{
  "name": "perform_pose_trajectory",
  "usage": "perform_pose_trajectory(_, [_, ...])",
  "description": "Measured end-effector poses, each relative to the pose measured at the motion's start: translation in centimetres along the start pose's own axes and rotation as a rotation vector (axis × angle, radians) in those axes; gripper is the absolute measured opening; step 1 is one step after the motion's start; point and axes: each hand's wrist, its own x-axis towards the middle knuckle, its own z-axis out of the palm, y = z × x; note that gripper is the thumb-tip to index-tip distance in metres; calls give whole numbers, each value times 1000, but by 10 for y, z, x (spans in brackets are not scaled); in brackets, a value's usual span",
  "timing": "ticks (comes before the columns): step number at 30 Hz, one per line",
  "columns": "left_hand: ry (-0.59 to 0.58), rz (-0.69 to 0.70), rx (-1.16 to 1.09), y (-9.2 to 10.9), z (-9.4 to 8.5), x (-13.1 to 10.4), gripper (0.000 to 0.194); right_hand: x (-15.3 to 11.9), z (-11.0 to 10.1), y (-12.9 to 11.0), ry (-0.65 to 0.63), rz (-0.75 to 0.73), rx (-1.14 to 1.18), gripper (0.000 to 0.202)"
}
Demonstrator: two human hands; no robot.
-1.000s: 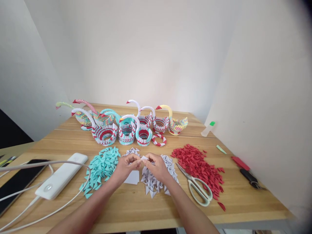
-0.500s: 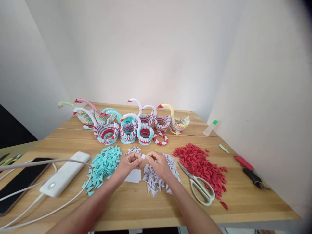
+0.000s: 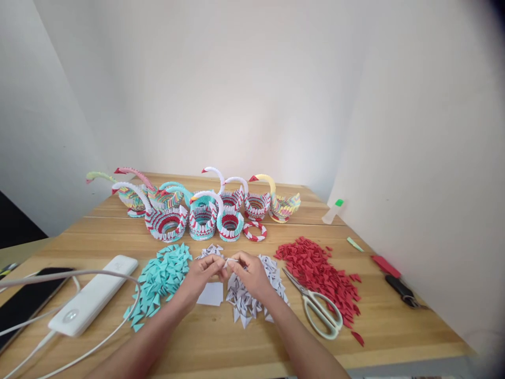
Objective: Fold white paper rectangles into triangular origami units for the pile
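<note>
A small piece of white paper [image 3: 229, 261] is pinched between my two hands, mostly covered by the fingers. My left hand [image 3: 207, 271] grips it from the left, thumb and fingertips closed. From the other side my right hand [image 3: 249, 271] has its fingers closed on it as well. Below the left hand lies a stack of white paper slips [image 3: 211, 293]. Folded white paper triangles [image 3: 242, 300] are heaped under and beside the right hand, and a smaller white pile [image 3: 209, 250] sits just behind the left.
Teal triangles [image 3: 163, 276] lie left, red ones [image 3: 321, 279] right beside scissors [image 3: 315, 305]. Paper swans [image 3: 168, 223] and a red-white ring [image 3: 255, 231] stand behind. A power bank [image 3: 94, 295], cables and phone [image 3: 31, 302] are left; a glue bottle [image 3: 333, 211] and black-handled cutter [image 3: 400, 289] right.
My fingers have closed in further around the white paper, so less of it shows. The whole view has shifted slightly, with the table sitting lower and more to the left.
</note>
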Motion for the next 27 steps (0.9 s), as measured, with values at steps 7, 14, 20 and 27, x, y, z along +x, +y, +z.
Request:
perform_pose_trajectory(7, [84, 90, 108, 1, -4, 2, 28, 0, -2, -1, -8, -24, -5, 10])
perform_pose_trajectory(14, [162, 130, 173, 3, -5, 0, 25, 1, -5, -3, 57, -277, -209, 10])
perform_pose_trajectory(20, [88, 62, 149, 3, -3, 1, 23, 0, -6, 0, 38, -455, -304, 13])
perform_pose_trajectory(27, [90, 75, 208, 8, -5, -1, 27, 3, -8, -1, 4, -541, -307, 15])
